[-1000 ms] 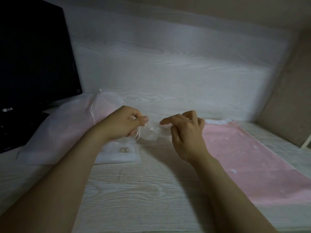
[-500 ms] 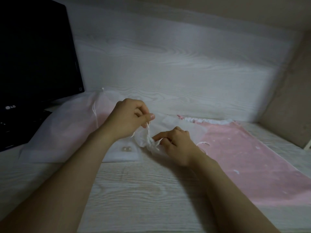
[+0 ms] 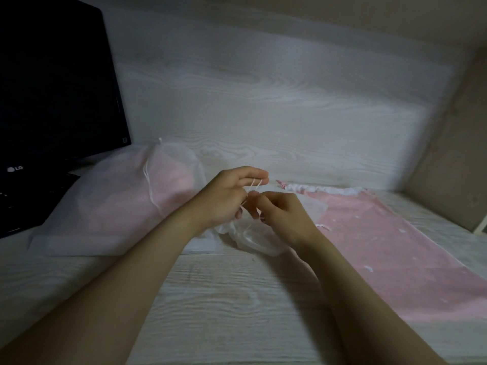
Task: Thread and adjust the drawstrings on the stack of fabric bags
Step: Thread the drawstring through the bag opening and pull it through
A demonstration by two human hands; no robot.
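Right of the monitor (image 3: 52, 88), both hands work a small sheer bag (image 3: 253, 239)
Left hand (image 3: 226, 196) pinches the drawstring (image 3: 253, 185) at its top; right hand (image 3: 284, 217) pinches it just below; pink stack (image 3: 395, 246) lies farther right of the monitor.

Bare left forearm (image 3: 118, 280) and bare right forearm (image 3: 369, 299), uncovered along all the length seen above the counter (image 3: 237, 312). Slim, smooth, broad near the counter's front edge and tapering to narrow wrists. Bare left hand (image 3: 226, 198) and bare right hand (image 3: 284, 217), slender-fingered. A short nail (image 3: 238, 214) on one lower fingertip of the left hand. Dimly lit throughout.
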